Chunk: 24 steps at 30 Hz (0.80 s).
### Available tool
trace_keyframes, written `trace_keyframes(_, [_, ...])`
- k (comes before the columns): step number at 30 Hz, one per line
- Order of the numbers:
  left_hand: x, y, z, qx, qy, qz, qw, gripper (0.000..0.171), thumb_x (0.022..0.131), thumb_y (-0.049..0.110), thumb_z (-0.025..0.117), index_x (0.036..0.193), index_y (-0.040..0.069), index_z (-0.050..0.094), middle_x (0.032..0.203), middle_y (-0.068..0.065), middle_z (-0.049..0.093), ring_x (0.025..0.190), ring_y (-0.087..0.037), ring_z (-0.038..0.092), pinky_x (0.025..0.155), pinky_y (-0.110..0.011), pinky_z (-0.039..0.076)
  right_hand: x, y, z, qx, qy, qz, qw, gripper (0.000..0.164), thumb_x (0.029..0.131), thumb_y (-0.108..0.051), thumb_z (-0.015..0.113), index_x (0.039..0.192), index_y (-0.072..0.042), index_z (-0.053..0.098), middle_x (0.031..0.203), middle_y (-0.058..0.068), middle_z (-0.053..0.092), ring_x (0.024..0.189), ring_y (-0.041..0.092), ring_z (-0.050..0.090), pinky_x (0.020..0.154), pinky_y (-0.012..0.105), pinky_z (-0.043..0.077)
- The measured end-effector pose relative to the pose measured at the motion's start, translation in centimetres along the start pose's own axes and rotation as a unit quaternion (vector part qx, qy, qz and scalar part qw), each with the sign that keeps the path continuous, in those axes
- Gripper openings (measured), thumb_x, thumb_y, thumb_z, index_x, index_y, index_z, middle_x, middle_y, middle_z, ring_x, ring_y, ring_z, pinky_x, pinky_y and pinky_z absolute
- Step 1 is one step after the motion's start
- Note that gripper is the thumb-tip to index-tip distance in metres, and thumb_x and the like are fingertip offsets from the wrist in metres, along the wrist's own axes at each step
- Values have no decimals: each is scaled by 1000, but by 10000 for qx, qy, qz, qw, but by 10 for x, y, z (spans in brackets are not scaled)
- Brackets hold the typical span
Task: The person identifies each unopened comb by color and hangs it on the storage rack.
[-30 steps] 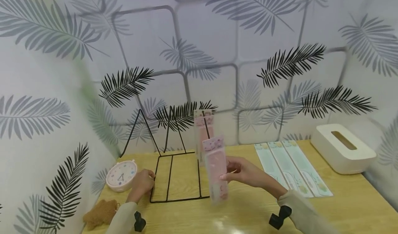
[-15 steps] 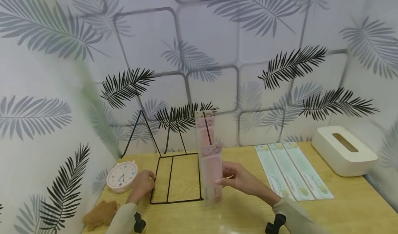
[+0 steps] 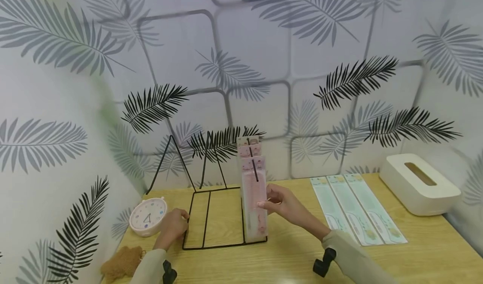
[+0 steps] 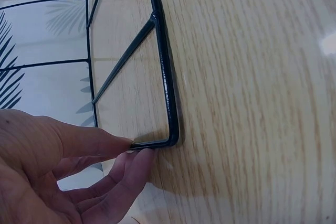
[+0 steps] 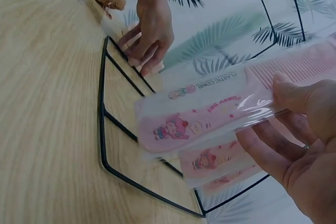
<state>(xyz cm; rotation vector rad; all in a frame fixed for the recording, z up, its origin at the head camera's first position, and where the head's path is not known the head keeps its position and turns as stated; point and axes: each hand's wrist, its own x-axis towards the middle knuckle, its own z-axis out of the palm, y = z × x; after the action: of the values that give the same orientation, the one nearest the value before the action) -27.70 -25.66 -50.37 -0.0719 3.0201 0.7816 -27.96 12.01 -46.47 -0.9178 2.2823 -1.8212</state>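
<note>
Raised and drawn in toward the rack (image 4: pixel 167 85) since one second earlier, the front packaged comb (image 3: pixel 253 208), then tilted with its header below the prong (image 3: pixel 255 170), now stands nearly upright, the black prong tip showing in front of that header. Right hand (image 3: pixel 284 203): thumb and fingers pinch the packet by its edge, the thumb on the near face and the fingers behind, as the right wrist view shows. Pink print, including the words "PLASTIC COMB", is visible through the clear wrapping. Two similar packets (image 3: pixel 250 150) hang directly behind on the same side of the rack. Left hand (image 3: pixel 172 225): thumb and fingertips pinch the black wire at the rack's left side, close to a base corner. Just beside this hand lies a round clock (image 3: pixel 148 217); nearer the viewer, next to the left sleeve, is a brown plush toy (image 3: pixel 122 262). To the right of the rack, three pale green packets (image 3: pixel 353 209) lie side by side on the wooden table (image 3: pixel 286 263), with a white tissue box (image 3: pixel 422 196) beyond them near the leaf-patterned wall (image 3: pixel 264 49).
</note>
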Motion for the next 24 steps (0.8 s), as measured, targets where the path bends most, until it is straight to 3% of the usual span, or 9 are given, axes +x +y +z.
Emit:
trace_keyframes(8, [-1,1,0,-21,23,-37,10000,34,79,-7,59,110,-6,74,94,-21,77,43,-16,62,44,-27,46,23,10,-1,-59,550,272,9981,16,98,-12,73,98,-1,61,98,15,72,87,25,75,81,55,61])
trace_keyframes(16, [2,-2,2,-140,34,26,9999,36,78,-8,59,111,-7,74,86,-18,76,42,-15,59,43,-26,44,21,12,-6,23,621,252,9977,14,97,-15,75,99,-2,70,98,14,72,94,24,75,87,54,60])
trace_keyframes(24, [0,0,1,-94,-19,-68,9999,34,80,-7,62,112,-7,74,89,-18,76,43,-14,58,44,-27,45,14,24,-8,-489,396,274,9976,13,97,-17,75,105,-6,75,102,11,76,94,20,73,81,30,58])
